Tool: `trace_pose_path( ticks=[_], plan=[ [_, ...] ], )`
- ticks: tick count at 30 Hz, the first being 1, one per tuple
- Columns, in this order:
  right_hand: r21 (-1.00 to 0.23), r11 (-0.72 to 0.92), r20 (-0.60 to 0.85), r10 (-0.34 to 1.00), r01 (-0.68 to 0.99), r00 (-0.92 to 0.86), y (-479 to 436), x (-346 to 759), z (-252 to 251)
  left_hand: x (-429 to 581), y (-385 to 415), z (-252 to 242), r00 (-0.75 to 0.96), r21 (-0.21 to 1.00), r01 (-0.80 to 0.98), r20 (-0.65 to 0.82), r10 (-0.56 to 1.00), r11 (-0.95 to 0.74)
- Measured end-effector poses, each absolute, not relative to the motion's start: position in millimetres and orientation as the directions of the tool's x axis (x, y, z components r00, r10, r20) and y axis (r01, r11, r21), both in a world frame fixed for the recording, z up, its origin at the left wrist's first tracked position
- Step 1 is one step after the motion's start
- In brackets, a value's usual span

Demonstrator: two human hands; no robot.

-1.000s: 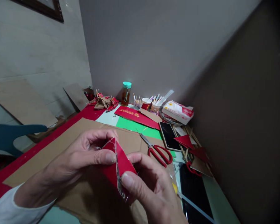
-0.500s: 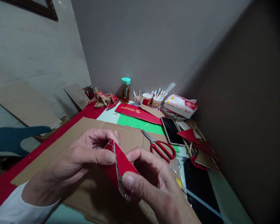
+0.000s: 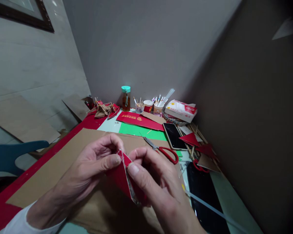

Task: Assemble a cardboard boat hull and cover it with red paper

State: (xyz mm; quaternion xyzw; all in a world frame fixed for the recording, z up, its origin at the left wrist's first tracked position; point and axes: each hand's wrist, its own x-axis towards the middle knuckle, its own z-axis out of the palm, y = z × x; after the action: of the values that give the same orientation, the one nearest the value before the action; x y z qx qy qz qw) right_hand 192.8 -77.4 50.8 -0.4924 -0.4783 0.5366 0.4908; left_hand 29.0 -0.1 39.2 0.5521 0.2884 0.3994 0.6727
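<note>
Both hands grip a folded red cardboard piece [image 3: 118,178] above the brown cardboard sheet [image 3: 51,169]. My left hand [image 3: 95,165] pinches its upper corner between thumb and fingers. On the other side, my right hand [image 3: 158,182] presses its thumb on the red face, close to that same corner, with fingers behind. A whitish, ragged seam runs down the piece's edge from the corner. Much of its right face lies behind my right hand. Red-handled scissors [image 3: 169,154] rest just beyond my right hand.
A phone [image 3: 174,136], red cardboard strip [image 3: 141,121], bottle [image 3: 126,99], cups of sticks and pens [image 3: 158,110] and tissue pack [image 3: 182,110] stand or lie farther back. Right are wooden sticks, red scraps [image 3: 190,139] and a black panel [image 3: 205,198]. Small red models [image 3: 104,110] sit back left.
My right thumb has moved up the red piece toward the top corner, nearer my left thumb. The piece has turned slightly, and the camera view has shifted.
</note>
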Motion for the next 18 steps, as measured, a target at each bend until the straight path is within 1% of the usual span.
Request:
trace_pose_path(
  ticks=[3,8,15,18],
  plan=[
    [-0.998,-0.052,-0.048,0.996,-0.045,-0.081,-75.2,196.0,53.1,29.2,-2.3,38.6,0.543,0.967,-0.245,0.076,0.836,0.071],
    [-0.999,0.031,0.032,0.998,-0.020,-0.057,-74.1,196.2,50.6,28.0,-1.0,40.0,0.595,0.974,-0.215,0.074,0.800,0.070],
    [-0.990,0.080,0.081,0.997,-0.117,0.000,-74.2,190.8,46.7,27.5,0.0,40.5,0.611,0.975,-0.206,0.064,0.789,0.080],
    [-0.978,0.134,0.136,0.991,-0.160,-0.005,-72.6,191.3,47.0,27.9,-0.7,39.1,0.601,0.977,-0.201,0.068,0.796,0.068]
  ],
)
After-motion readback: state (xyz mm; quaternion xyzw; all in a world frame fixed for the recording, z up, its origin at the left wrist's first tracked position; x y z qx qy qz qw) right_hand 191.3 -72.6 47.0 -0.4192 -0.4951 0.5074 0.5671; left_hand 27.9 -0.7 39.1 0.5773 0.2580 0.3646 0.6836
